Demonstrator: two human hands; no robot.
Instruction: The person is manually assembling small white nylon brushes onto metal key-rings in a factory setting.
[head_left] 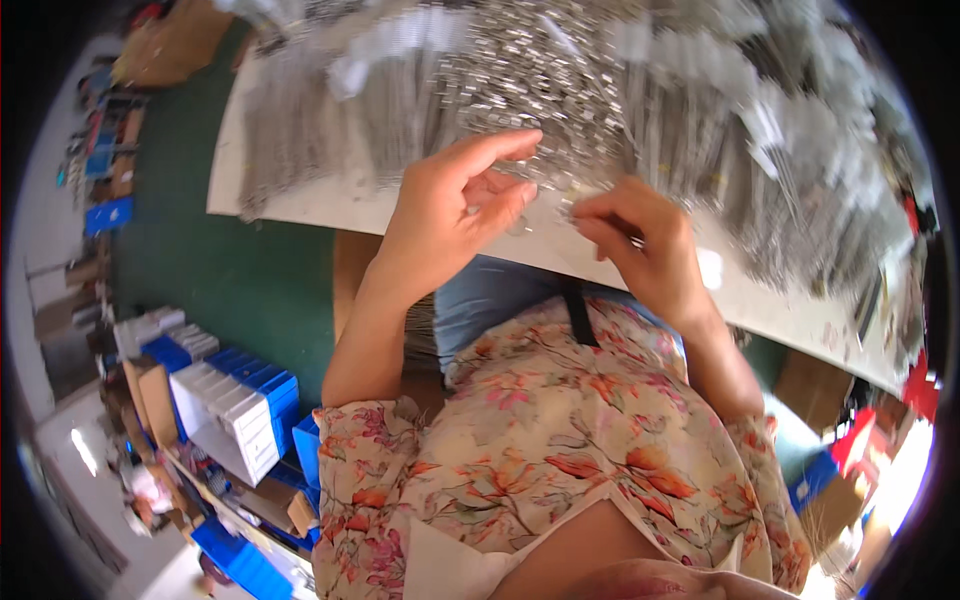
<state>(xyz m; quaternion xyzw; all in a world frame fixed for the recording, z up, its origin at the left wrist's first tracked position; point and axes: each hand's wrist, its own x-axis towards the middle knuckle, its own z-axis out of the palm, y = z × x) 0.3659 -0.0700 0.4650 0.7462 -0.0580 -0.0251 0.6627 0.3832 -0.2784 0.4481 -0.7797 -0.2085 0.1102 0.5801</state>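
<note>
My left hand point(455, 210) is over the near edge of the worktable, thumb and forefinger apart, the other fingers curled into the palm. A tiny shiny bit shows at the palm, too small to name. Just below its thumb is a small shiny ring-like piece point(520, 228); whether the hand holds it I cannot tell. To the right, my right hand point(640, 235) has its fingers drawn into a pinch, with a small shiny metal piece point(566, 209) at the fingertips. A heap of small shiny metal pieces point(540, 85) lies just beyond both hands, blurred.
Bundles of thin grey strands point(295, 130) lie left of the heap, more bundles point(690, 130) to its right, with whitish wrappings. The white tabletop point(385, 208) ends close to my waist. Blue-and-white boxes point(235, 410) stand at lower left beside the green floor point(230, 290).
</note>
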